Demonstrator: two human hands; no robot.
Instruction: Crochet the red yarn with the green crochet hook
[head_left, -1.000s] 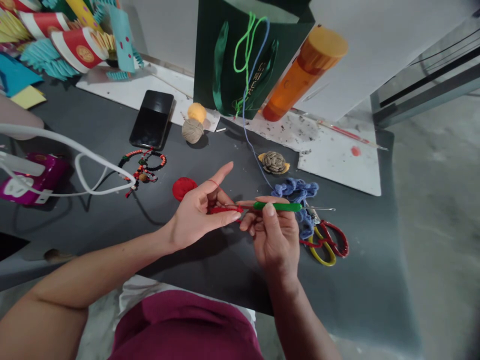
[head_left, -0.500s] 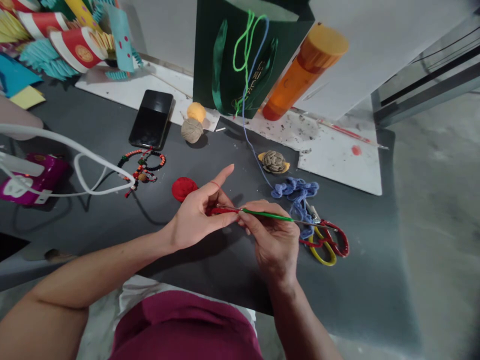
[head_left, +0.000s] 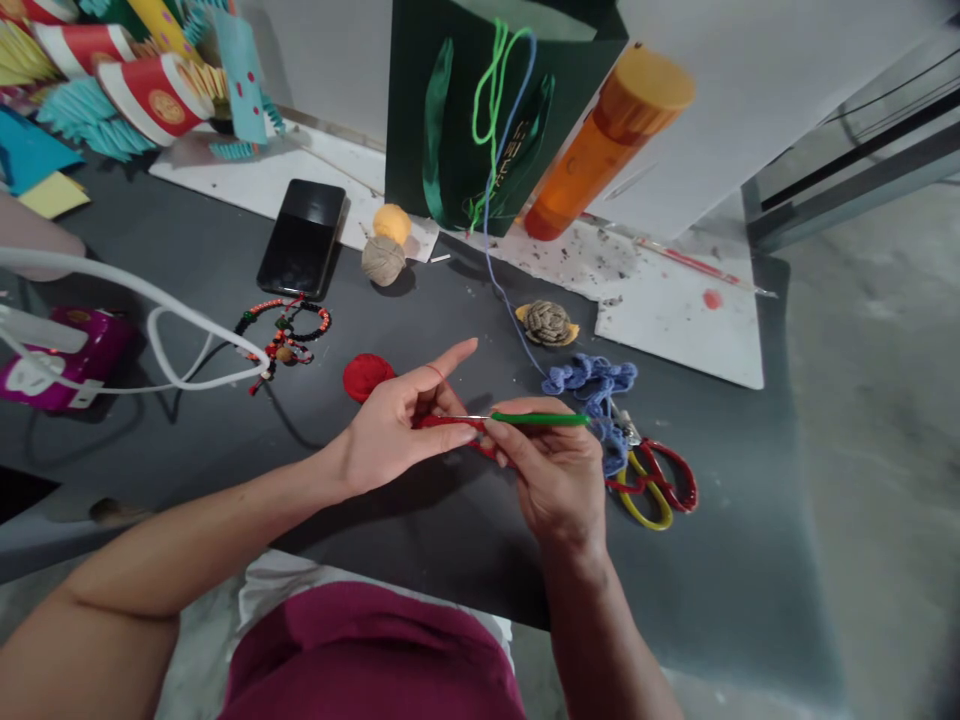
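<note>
My left hand (head_left: 397, 425) pinches a small red crochet piece (head_left: 446, 422) between thumb and fingers, with its forefinger raised and a thin red yarn looped over it. My right hand (head_left: 551, 470) holds a green-handled crochet hook (head_left: 540, 419), whose metal tip reaches into the red piece. The yarn runs toward a red yarn ball (head_left: 368, 377) lying on the table just beyond my left hand. Part of the red piece is hidden by my fingers.
Right of my right hand lie blue yarn (head_left: 592, 385) and red-and-yellow-handled scissors (head_left: 652, 490). Farther back stand a dark green paper bag (head_left: 465, 120) and an orange bottle (head_left: 607, 145). A phone (head_left: 302, 240), beaded cords (head_left: 283, 330) and a white cable (head_left: 142, 290) lie left.
The crochet hook has swung from a slant to nearly level, and my right hand has shifted slightly right. My left forefinger has tilted a little toward the right.
</note>
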